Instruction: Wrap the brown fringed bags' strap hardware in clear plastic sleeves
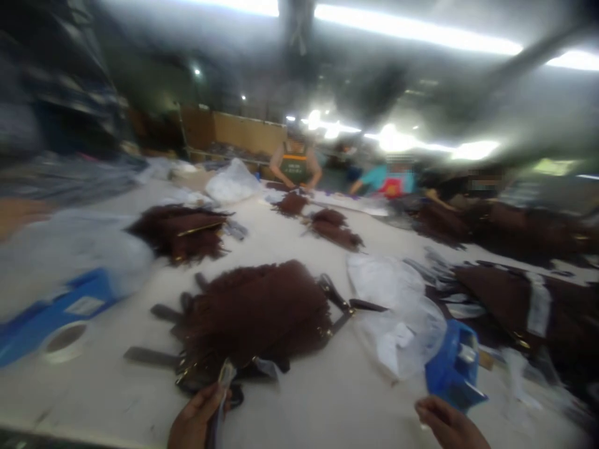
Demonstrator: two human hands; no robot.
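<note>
A dark brown fringed bag with dark straps and gold-coloured metal fittings lies on the pale table in front of me. At its near edge, my left hand is closed around a strap, with clear plastic film at the strap's upper end. My right hand is off to the right, thumb and fingers pinched together. Whatever is between those fingertips is too small and blurred to name. Just above that hand stands a blue tape dispenser, close to a crumpled clear plastic bag.
On the left are another blue dispenser, a tape roll and plastic sheeting. More brown fringed pieces lie farther back, and a pile of brown bags is at right. Across the table, people stand working.
</note>
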